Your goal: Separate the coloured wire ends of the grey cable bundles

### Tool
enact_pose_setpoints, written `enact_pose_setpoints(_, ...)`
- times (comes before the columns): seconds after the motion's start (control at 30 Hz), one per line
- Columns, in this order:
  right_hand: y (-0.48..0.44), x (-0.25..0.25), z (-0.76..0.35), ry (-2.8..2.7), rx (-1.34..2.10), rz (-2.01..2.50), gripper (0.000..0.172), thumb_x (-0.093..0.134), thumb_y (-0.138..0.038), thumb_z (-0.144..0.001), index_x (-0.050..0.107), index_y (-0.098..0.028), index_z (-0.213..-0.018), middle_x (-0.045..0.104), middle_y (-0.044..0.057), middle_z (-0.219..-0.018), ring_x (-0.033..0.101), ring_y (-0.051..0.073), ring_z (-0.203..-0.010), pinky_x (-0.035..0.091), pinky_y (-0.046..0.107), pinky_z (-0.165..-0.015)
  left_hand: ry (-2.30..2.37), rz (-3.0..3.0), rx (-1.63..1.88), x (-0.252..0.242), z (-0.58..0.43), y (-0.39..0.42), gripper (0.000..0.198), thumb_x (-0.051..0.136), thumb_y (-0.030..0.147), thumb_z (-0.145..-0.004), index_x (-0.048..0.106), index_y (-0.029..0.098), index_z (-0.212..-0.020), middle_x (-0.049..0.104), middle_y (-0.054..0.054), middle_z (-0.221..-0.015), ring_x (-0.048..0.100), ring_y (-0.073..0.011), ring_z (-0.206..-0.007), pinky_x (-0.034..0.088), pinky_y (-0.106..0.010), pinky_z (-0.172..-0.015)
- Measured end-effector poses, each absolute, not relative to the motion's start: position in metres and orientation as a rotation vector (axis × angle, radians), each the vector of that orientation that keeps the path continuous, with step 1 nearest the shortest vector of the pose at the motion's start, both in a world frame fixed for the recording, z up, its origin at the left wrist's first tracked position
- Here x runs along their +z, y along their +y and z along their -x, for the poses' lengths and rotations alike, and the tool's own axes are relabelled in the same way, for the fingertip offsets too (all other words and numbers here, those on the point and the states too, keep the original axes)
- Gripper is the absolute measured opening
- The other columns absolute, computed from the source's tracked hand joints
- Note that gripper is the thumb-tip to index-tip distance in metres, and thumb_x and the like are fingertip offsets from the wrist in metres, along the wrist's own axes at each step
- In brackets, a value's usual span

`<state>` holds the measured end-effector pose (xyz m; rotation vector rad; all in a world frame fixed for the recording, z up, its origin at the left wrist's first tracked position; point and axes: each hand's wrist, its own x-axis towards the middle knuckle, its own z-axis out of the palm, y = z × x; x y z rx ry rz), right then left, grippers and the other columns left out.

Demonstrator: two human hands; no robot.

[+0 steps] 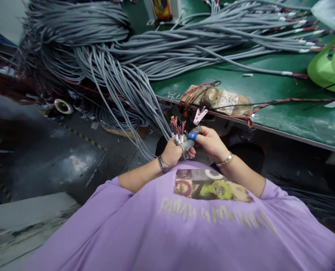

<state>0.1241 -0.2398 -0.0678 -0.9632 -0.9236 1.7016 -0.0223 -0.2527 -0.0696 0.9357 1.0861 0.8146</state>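
Close to my body, my left hand (172,152) is closed round the ends of several grey cables (153,101), with stripped coloured wire tips (178,127) sticking up above the fist. The fingers of the left hand have dark or grey coverings. My right hand (211,142) is pinched beside it, its thumb wrapped in blue tape (193,136). What lies between the right fingertips is too small to name. A pink clip (200,116) stands just above the right fingers, near the table edge.
Large bundles of grey cable (184,45) lie across the green table (291,90). A taped brown block (224,101) with red and black wires sits at its front edge. A green plastic fan or basket (329,64) stands at the right. Coiled cables (122,117) lie below at the left.
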Motion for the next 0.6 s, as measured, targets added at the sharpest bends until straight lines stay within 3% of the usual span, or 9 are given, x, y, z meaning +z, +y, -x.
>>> enact_pose_setpoints(0.23,-0.234,-0.069,-0.126,-0.916,1.667,0.974,0.048,0.088,-0.054,-0.064,0.053,-0.021,-0.068,0.052,-0.005,-0.054,0.046,0.009,-0.046,0.040,0.027,-0.045,1.158,-0.833,1.013,-0.068,0.018,-0.252,0.046,0.079,0.058,-0.065,0.059,0.017,-0.070,0.068,-0.002,-0.058,0.063,-0.0123,-0.047,0.045,-0.021,-0.045)
enact_pose_setpoints(0.6,-0.235,-0.081,-0.131,-0.878,1.627,1.014,0.038,0.092,-0.045,-0.059,0.066,-0.021,-0.070,0.058,-0.002,-0.065,0.042,0.010,-0.055,0.035,0.026,-0.049,1.161,-0.729,1.090,-0.067,0.015,-0.247,0.049,0.080,0.058,-0.063,0.056,0.017,-0.074,0.066,0.001,-0.057,0.061,-0.0107,-0.043,0.039,-0.019,-0.041)
